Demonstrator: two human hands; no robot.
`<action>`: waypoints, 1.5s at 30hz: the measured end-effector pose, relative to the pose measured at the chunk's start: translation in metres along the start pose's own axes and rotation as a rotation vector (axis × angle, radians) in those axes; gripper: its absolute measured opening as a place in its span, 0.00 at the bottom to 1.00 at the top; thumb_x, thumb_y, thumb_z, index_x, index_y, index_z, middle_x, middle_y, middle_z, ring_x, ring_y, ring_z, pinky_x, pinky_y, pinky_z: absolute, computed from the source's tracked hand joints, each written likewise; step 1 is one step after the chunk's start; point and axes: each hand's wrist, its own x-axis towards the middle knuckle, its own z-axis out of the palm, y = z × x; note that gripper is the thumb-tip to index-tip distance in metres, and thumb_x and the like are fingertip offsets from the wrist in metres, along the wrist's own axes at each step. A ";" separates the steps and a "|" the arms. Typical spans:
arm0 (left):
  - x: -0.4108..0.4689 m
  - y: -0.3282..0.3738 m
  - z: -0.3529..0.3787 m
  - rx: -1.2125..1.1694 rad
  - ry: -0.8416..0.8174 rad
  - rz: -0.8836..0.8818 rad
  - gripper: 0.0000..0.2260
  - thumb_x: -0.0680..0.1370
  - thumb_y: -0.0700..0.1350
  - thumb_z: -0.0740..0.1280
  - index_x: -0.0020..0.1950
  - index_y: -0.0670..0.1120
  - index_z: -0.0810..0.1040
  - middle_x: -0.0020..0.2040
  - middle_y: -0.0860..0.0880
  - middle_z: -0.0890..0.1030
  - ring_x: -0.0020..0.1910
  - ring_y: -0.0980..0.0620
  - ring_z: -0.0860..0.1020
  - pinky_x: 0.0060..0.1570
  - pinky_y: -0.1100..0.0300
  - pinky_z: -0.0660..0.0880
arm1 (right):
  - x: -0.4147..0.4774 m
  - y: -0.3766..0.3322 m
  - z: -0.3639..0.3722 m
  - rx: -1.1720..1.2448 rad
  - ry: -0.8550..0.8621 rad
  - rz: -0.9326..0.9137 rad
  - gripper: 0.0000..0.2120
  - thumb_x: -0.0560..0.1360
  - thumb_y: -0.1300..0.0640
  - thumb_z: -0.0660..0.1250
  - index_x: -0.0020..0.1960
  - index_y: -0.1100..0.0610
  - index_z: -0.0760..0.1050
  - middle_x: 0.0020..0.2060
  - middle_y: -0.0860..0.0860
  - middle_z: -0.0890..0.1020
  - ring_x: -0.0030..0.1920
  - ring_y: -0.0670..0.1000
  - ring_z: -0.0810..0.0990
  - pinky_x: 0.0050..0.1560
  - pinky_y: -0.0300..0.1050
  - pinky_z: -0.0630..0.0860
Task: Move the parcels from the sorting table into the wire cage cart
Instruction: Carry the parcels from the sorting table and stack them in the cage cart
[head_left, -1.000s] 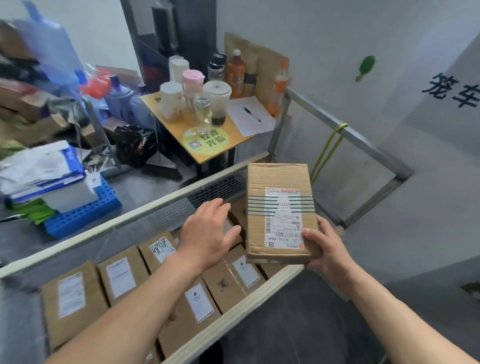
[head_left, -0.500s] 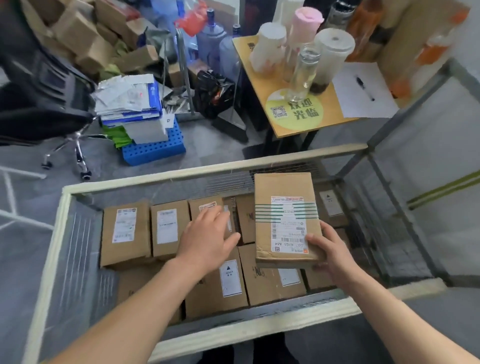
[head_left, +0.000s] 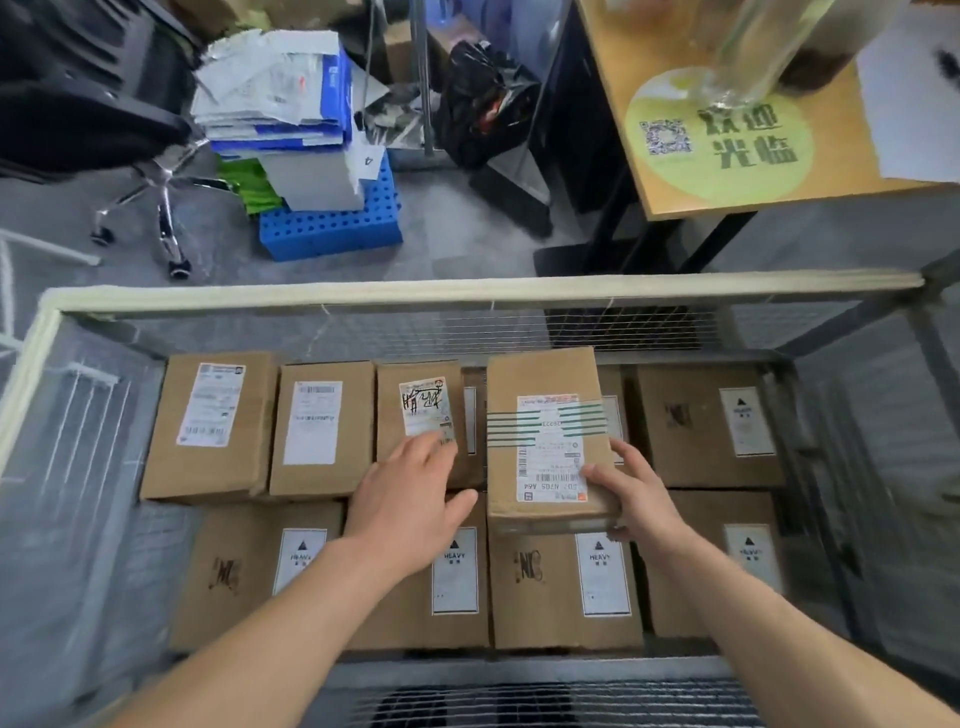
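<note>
My right hand (head_left: 641, 493) grips the near right corner of a brown cardboard parcel (head_left: 545, 379) with a white shipping label and green tape stripes. The parcel hangs inside the wire cage cart (head_left: 467, 291), just above the boxes stacked there. My left hand (head_left: 410, 499) hovers palm down with straight fingers to the parcel's left, over a box bearing a scribbled label (head_left: 423, 405). Several brown parcels fill the cart floor in two rows, some marked HEAVY (head_left: 602, 571).
Beyond the cart's far rail stand a wooden table (head_left: 737, 176) with a green sticker and a glass bottle, a blue crate (head_left: 332, 228) piled with papers, a black bag (head_left: 483, 104) and an office chair (head_left: 130, 135). Mesh walls enclose the cart.
My view tipped further down into the cart. Both hands and the held parcel have gone lower and deeper, close above the stacked boxes.
</note>
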 end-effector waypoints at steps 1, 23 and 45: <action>0.007 -0.003 0.006 0.000 -0.002 -0.008 0.28 0.82 0.61 0.57 0.80 0.53 0.59 0.80 0.53 0.58 0.78 0.50 0.57 0.74 0.51 0.62 | 0.012 0.003 0.004 0.001 -0.011 0.010 0.22 0.78 0.51 0.70 0.67 0.37 0.69 0.53 0.49 0.86 0.50 0.54 0.84 0.45 0.55 0.78; 0.054 -0.028 0.066 -0.051 -0.035 -0.082 0.28 0.83 0.60 0.57 0.80 0.52 0.58 0.81 0.53 0.55 0.80 0.52 0.53 0.73 0.53 0.62 | 0.126 0.023 0.059 -0.132 -0.012 0.013 0.23 0.84 0.57 0.60 0.76 0.40 0.66 0.62 0.42 0.81 0.60 0.48 0.81 0.62 0.54 0.79; -0.027 0.035 -0.057 -0.019 0.096 0.088 0.28 0.83 0.59 0.58 0.80 0.50 0.58 0.81 0.52 0.57 0.80 0.51 0.53 0.76 0.50 0.57 | -0.083 -0.093 0.040 -0.571 0.098 -0.343 0.28 0.82 0.47 0.64 0.79 0.52 0.62 0.76 0.47 0.69 0.75 0.50 0.67 0.71 0.43 0.64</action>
